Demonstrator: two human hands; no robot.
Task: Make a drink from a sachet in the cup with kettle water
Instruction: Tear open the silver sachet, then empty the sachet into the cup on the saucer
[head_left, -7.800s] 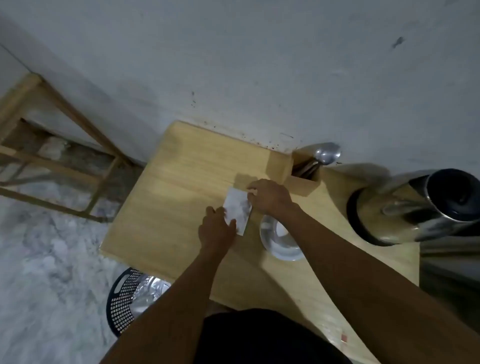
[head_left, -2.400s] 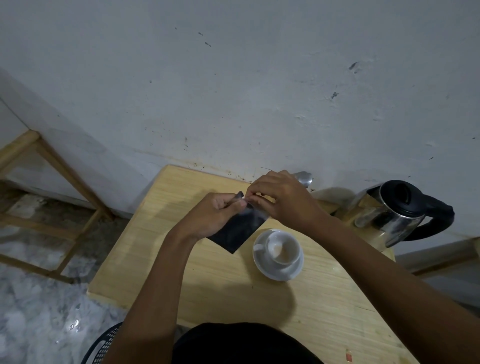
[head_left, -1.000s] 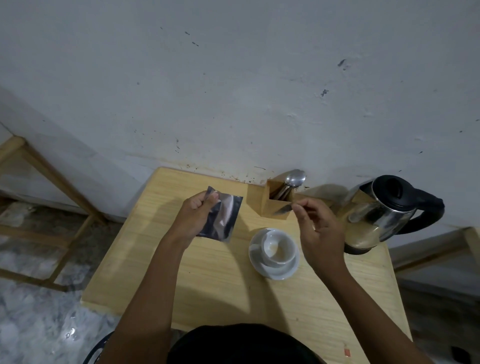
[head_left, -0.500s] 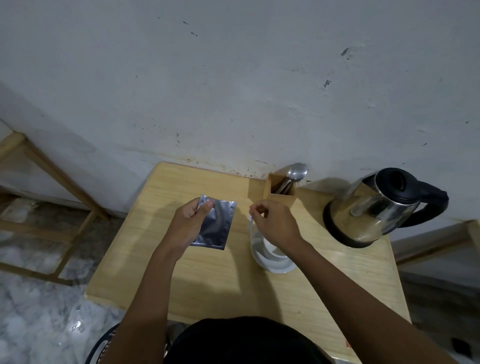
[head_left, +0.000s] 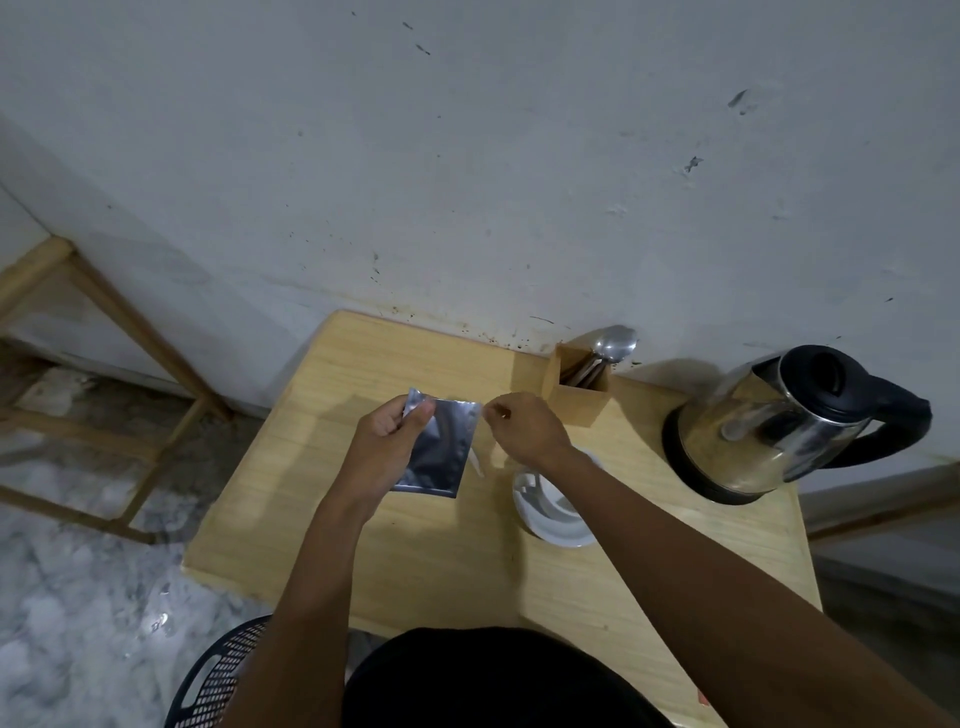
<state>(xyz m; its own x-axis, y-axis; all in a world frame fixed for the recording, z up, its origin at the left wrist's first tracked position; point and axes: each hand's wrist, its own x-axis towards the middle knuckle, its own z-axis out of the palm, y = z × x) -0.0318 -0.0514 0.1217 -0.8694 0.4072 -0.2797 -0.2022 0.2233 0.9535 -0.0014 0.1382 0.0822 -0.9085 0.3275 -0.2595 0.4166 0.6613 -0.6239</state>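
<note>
A silver foil sachet (head_left: 439, 449) is held upright over the wooden table (head_left: 447, 561), with my left hand (head_left: 387, 444) pinching its top left corner. My right hand (head_left: 524, 431) is just right of the sachet's top right corner, fingertips pinched on a thin pale strip (head_left: 477, 457) that hangs down beside the sachet. The white cup (head_left: 545, 493) stands on its saucer (head_left: 558, 530) under my right forearm, partly hidden. At the table's right end sits the steel kettle (head_left: 769, 431) with a black lid and handle.
A wooden holder (head_left: 576, 397) with spoons (head_left: 615, 345) stands against the wall behind my right hand. A black mesh basket (head_left: 218, 675) sits on the floor by the table's near left corner. A wooden frame (head_left: 104, 364) stands at the left.
My right hand has come left from the spoon holder to the sachet's top right corner. The left hand keeps the sachet upright, slightly lower over the table.
</note>
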